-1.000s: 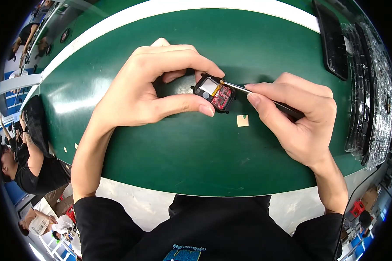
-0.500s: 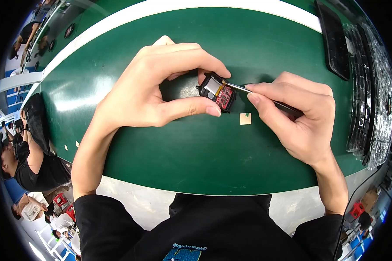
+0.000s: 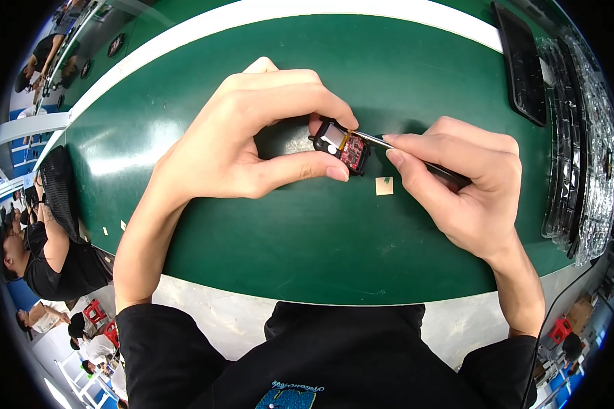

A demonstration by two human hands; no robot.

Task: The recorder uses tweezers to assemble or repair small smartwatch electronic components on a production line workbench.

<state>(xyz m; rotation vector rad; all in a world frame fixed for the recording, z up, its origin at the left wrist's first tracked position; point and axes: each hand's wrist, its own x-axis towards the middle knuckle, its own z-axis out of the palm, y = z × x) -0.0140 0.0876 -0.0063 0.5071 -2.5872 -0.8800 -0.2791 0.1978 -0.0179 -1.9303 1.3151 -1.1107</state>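
Note:
Between its thumb and fingers, my left hand (image 3: 235,140) grips a small black electronic device (image 3: 354,151) above the table. Its casing is open, showing a red circuit board, a silver block, a strip of yellow tape and a round whitish part. My right hand (image 3: 467,180) pinches a slim tool (image 3: 374,139) with a silver shaft and a dark handle; whether it is tweezers I cannot tell. The tool's tip meets the device's upper edge by the yellow tape, close to my left index fingertip. Just below the device, a small cream square (image 3: 384,187) with a green speck lies on the table.
The green table (image 3: 307,252) has a white strip (image 3: 273,19) along its far side. At right are a black tray (image 3: 520,65) and a stack of plastic-wrapped dark trays (image 3: 573,150). A black mesh-backed chair (image 3: 58,194) and a seated person (image 3: 48,255) are at left.
My hands keep the same grip. The device has tilted slightly, its round part now shining brighter, and the right hand with the tool has shifted a little to the left.

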